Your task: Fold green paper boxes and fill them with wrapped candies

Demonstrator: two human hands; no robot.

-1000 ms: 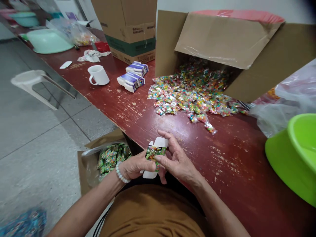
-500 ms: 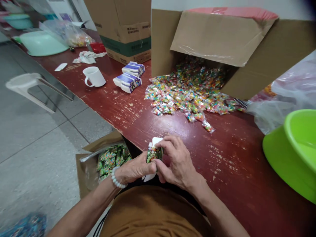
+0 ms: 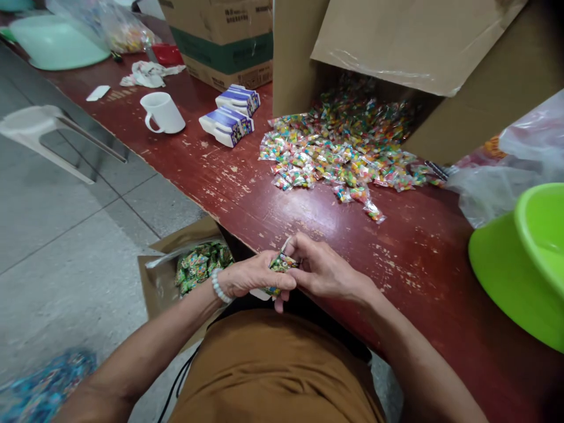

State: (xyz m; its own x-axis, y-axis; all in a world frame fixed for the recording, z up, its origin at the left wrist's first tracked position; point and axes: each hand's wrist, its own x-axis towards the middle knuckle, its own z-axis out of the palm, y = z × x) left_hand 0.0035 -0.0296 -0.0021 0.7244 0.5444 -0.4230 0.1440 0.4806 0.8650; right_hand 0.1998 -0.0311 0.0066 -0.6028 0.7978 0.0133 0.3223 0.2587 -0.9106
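Observation:
A small green patterned carton (image 3: 282, 263) with white flaps is held at the table's front edge, above my lap. My left hand (image 3: 259, 275), with a beaded bracelet at the wrist, is closed round its lower left side, thumb across the front. The fingers of my right hand (image 3: 319, 267) pinch the carton's upper right side near a raised flap. Beyond the hands, a heap of clear candy packets (image 3: 335, 150) spills from a large cardboard box (image 3: 388, 41). Below on the left, an open box holds green packets (image 3: 202, 264).
On the red table (image 3: 238, 194) are a white mug (image 3: 163, 113), stacks of flat purple-white cartons (image 3: 227, 124), a taped box (image 3: 224, 44) and a crumpled tissue (image 3: 150, 73). A green basin (image 3: 520, 264) stands right. A white stool (image 3: 39, 123) is on the floor.
The carton has tilted and is now more covered by my fingers. My right hand has turned in over its upper flap, and my left hand has shifted slightly right. The view has tipped downward.

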